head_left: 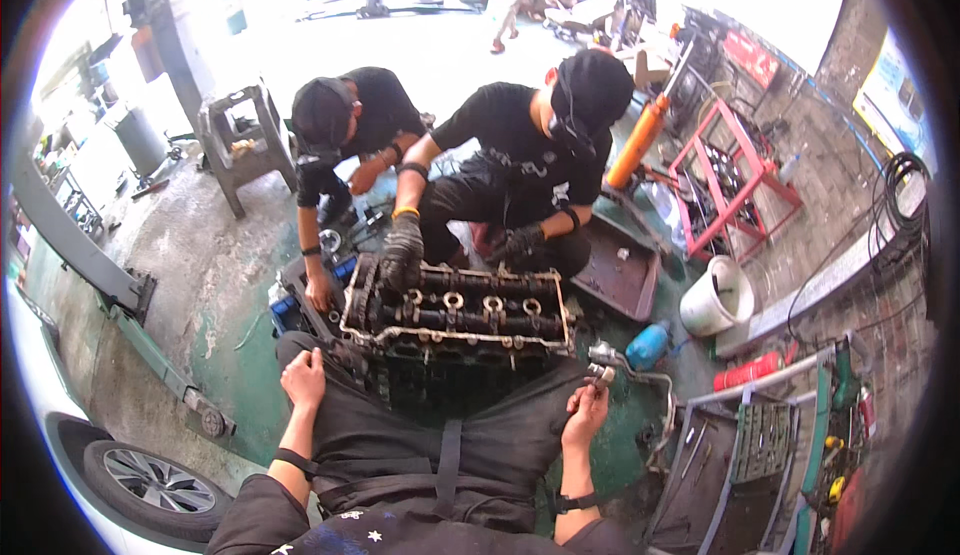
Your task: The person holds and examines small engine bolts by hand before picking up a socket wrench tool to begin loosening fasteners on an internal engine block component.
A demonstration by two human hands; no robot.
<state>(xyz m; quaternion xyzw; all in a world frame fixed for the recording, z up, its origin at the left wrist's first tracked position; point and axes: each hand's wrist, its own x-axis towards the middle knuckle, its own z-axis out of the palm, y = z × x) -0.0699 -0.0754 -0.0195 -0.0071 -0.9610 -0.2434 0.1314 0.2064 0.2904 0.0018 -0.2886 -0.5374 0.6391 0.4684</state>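
Observation:
My left hand (pixel 303 380) rests closed on my left thigh; nothing shows in its fist. My right hand (pixel 586 415) is by my right knee, its fingers closed around a small shiny metal part (pixel 601 374) that sticks up past them. Between my knees and two crouching co-workers stands an engine (pixel 455 340), its top uncovered, with two dark camshafts and several pale caps showing. One co-worker's gloved hand (pixel 402 253) is on the engine's far left corner. The other co-worker's bare hand (pixel 318 290) reaches down beside its left end.
A dark drip tray (pixel 630 273), a white bucket (pixel 716 297) and a blue bottle (pixel 649 345) lie to the right. Nearer me is a tool cart (pixel 760 445) with sockets. A red metal frame (pixel 735 180) stands farther back; a car wheel (pixel 155 485) is at lower left.

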